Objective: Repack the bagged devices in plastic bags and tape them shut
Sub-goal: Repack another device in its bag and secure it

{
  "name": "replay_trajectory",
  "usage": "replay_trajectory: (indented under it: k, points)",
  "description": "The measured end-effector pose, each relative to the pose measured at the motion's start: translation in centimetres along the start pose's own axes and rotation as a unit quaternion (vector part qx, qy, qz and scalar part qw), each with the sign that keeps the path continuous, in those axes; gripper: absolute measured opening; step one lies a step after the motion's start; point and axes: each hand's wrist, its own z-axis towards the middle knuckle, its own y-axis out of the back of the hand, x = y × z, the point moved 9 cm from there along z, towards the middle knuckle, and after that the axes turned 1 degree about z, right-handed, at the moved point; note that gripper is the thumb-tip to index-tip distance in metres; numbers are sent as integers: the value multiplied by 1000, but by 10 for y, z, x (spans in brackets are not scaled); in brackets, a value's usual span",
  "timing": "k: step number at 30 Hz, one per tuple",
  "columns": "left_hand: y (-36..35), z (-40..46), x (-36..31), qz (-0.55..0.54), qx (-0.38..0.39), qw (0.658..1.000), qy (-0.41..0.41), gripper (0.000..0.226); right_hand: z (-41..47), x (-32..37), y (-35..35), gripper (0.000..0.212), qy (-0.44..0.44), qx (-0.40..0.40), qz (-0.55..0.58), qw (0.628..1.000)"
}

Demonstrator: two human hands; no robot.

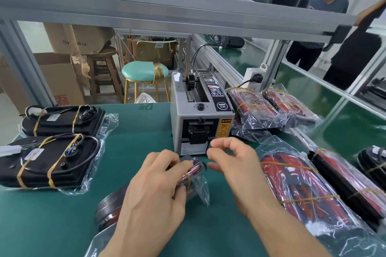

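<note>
Meanwhile left fingers (177, 165) clutch a bagged device (192, 175) on the green mat (135, 131), right fingers (219, 148) pinching tape.

Left hand (154, 185) grips a bagged device (193, 175) on the green tabletop (62, 219), fingers curled over the bag's folded end. Right hand (231, 165) just beside it, thumb and forefinger pinching a clear tape strip (211, 150), hard to make out. Tape dispenser (200, 115) stands just beyond both hands. Two black bagged units (52, 142) lie far left; red bagged units (302, 183) lie right. Green stool (145, 72) beyond the tabletop.
</note>
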Motion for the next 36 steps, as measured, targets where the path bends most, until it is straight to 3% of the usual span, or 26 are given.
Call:
replay_trajectory:
  k: [5,9,14,17,21,23,25,26,29,33,34,36]
  points:
    - [1,-2,4,3,-23,1000,-3,50,-5,1,-36,7,23,108,-81,991]
    - [1,-4,6,-4,-29,1000,9,46,3,1,-22,15,52,59,-124,989]
    - [-5,-3,3,11,-3,1000,-11,64,-2,-18,-23,12,-4,99,-24,995]
    - [-8,1,-1,44,16,999,-17,63,-3,-23,-30,13,-18,129,-32,991]
    - [-5,1,-2,105,5,994,-14,58,-7,-40,-24,22,-61,150,42,986]
    - [10,-1,10,46,-36,998,12,48,-15,-42,-28,55,-38,232,-7,972]
    - [27,-6,27,-106,-98,988,56,43,-22,-35,-35,86,-13,301,-37,953]
    - [30,-9,32,-193,-126,970,71,44,-21,-28,-35,89,1,313,-23,949]
    - [25,-20,41,-375,-186,901,112,57,-15,10,-29,66,100,301,-24,948]
    - [10,-27,52,-542,-166,812,143,57,-14,35,-28,68,146,297,-75,941]
    - [12,-25,52,-560,-149,803,138,55,-14,36,-31,69,151,296,-92,939]
    - [17,-19,47,-543,-112,823,127,58,-16,40,-37,71,172,284,-130,934]
